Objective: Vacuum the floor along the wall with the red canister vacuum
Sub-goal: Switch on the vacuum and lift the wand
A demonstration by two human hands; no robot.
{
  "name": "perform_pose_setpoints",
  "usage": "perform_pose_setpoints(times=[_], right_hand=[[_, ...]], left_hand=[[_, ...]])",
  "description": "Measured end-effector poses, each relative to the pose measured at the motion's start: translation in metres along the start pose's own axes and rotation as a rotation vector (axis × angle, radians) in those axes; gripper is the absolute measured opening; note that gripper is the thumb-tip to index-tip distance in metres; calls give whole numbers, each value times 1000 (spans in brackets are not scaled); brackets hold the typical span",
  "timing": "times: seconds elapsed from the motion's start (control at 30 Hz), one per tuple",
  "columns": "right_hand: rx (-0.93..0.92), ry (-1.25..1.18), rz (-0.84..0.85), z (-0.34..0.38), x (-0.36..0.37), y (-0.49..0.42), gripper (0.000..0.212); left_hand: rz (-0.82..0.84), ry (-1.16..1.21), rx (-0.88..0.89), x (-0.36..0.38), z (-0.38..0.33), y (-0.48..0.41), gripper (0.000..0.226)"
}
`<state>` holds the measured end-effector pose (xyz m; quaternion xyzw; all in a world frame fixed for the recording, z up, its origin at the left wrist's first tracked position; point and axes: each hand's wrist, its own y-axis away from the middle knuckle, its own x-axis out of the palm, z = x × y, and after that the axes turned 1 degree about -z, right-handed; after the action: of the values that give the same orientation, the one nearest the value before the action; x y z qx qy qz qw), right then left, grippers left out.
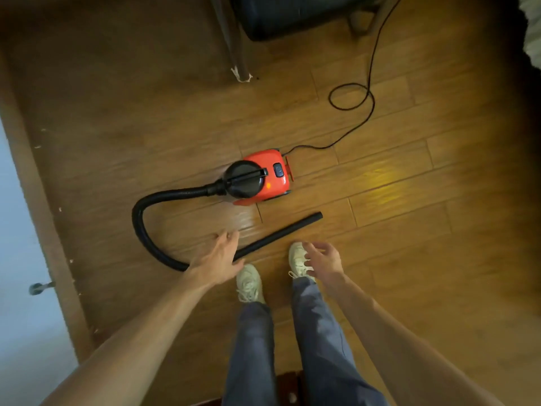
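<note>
Head view: a person reaches down with both empty hands toward a red canister vacuum (263, 178) on a wooden floor (409, 259).

Vacuuming looks not yet begun. The hose (137, 224) lies unheld, looping from the vacuum's wall-facing end to a straight diagonal run just nearer the person than the vacuum, its mouth pointing away from the wall (20, 244). The left hand (218, 259) and right hand (323, 260) hover by that run, fingers loosely spread, gripping nothing.
</note>
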<state>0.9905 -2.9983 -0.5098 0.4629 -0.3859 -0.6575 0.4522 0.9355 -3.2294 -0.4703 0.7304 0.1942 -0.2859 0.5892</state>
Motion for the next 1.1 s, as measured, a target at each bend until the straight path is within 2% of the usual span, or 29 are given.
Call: perform_pose_setpoints(times=[0.07, 0.27, 0.43, 0.57, 0.77, 0.87, 1.0, 1.1], right_hand=[[58, -52, -25, -13, 3, -16, 30], [150, -221, -76, -49, 41, -69, 29], [142, -270, -136, -82, 91, -146, 41], [210, -317, -129, -112, 122, -215, 34], [307, -375, -189, -149, 151, -311, 34], [325, -359, -224, -160, 168, -354, 41], [332, -352, -242, -169, 192, -393, 66], [327, -361, -293, -174, 209, -408, 61]], left_hand=[[22, -18, 19, 13, -1, -16, 53], [96, -66, 68, 67, 15, -71, 60], [162, -66, 99, 148, 41, -131, 61], [239, -16, 66, 227, 65, -175, 64], [237, -38, 75, 325, 84, -234, 43], [202, -20, 67, 365, 94, -265, 41], [124, -105, 113, 403, 102, -288, 48], [85, -157, 135, 421, 106, -295, 47]])
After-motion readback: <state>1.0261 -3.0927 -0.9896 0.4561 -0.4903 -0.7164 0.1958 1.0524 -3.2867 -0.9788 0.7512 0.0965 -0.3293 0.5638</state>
